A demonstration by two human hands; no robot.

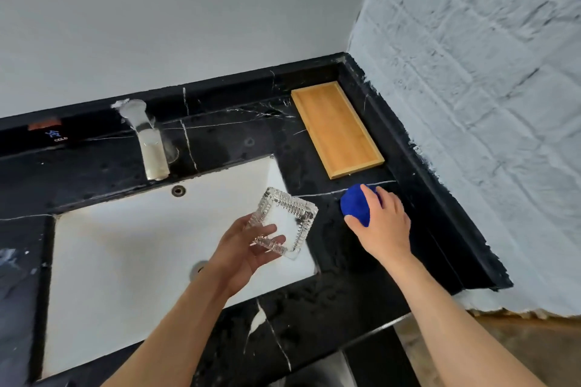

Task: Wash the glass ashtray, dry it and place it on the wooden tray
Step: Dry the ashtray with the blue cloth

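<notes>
A square cut-glass ashtray (284, 221) is tilted above the right side of the white sink (125, 254), with my left hand (243, 254) gripping its lower left corner. On the black marble counter to the right, my right hand (382, 223) closes over a bunched blue cloth (355, 206). The wooden tray (336, 129) lies bare in the back right corner of the counter, beyond the cloth.
A chrome faucet (149, 141) stands behind the sink, with no water visibly running from it. The black marble counter (330, 302) meets a raised black ledge and a white textured wall (487, 119) on the right. The counter's front edge is close to my arms.
</notes>
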